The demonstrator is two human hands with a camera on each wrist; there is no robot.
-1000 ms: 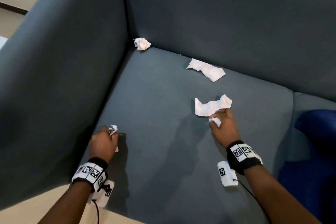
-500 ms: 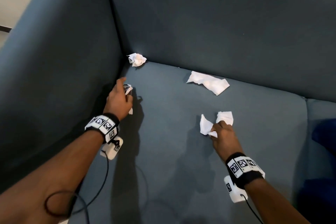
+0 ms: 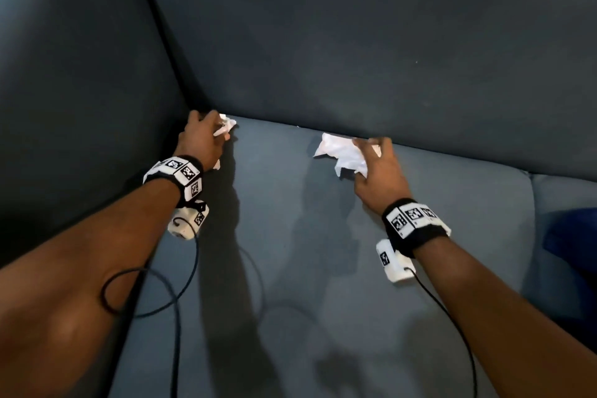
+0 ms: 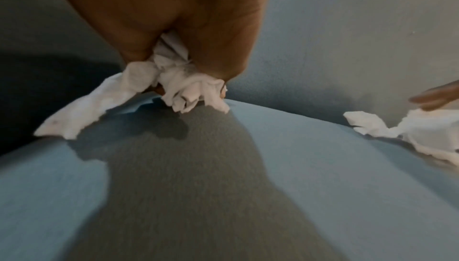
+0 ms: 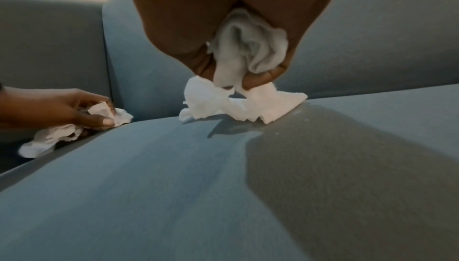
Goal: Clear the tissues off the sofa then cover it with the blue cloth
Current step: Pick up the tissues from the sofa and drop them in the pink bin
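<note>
White crumpled tissues (image 3: pixel 342 153) are all that is left to lift from the sofa (image 3: pixel 323 252), and both hands are on them at the back of the seat cushion. The left hand (image 3: pixel 200 142) reaches into the corner where armrest meets backrest, its fingers curled round a wad of tissue (image 4: pixel 183 84), with one loose tail trailing down onto the seat edge in the left wrist view. The right hand (image 3: pixel 376 171) sits further along the crease under the backrest, fingers pinched round a bunch of tissue (image 5: pixel 248 53), while the lower part of that bunch rests on the cushion. I judge the paper to be nearly weightless, soft and easily torn, so it wants a gathered fistful rather than a pull on one corner; the trailing tail on the left could snag in the gap beside the armrest or tear off and stay behind. The blue cloth (image 3: pixel 571 236) lies at the far right edge of the head view, on the next seat cushion, only partly in view and not yet touched. Grey-blue woven upholstery covers seat, back and armrest, matte and slightly grippy by its look, so scraps should not slide about. Strong light from behind the person throws hard shadows of both arms across the cushion, and thin black cables (image 3: pixel 181 284) run from the wrist cameras. Little of the room shows beyond a pale wall strip in the right wrist view.
</note>
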